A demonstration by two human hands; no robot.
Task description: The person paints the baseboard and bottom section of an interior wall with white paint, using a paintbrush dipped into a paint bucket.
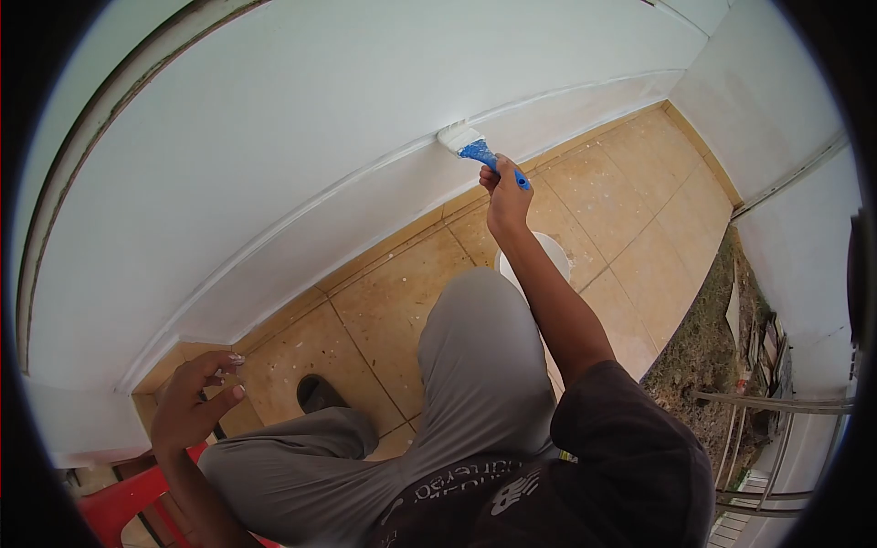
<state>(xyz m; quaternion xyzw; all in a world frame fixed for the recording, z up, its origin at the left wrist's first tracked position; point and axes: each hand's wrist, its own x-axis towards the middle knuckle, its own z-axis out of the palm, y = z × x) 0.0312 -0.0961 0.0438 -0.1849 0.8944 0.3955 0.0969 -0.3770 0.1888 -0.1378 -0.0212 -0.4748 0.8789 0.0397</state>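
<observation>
My right hand [505, 190] is closed round the blue handle of a paintbrush [477, 151]. The brush's wide head, coated in white paint, touches the white wall [301, 119] at the raised ledge running along its lower part. At the lower left, my left hand [203, 395] hangs above my knee with its fingers apart and curved, holding nothing; its fingertips show white paint marks. Below my right forearm stands a white bucket [554, 253], partly hidden by the arm and my knee.
Tan floor tiles [375, 292] with paint specks run along the wall. A red plastic chair [123, 500] is at the lower left. To the right are a white wall panel [776, 119], a grassy patch [699, 352] and metal railings [776, 403].
</observation>
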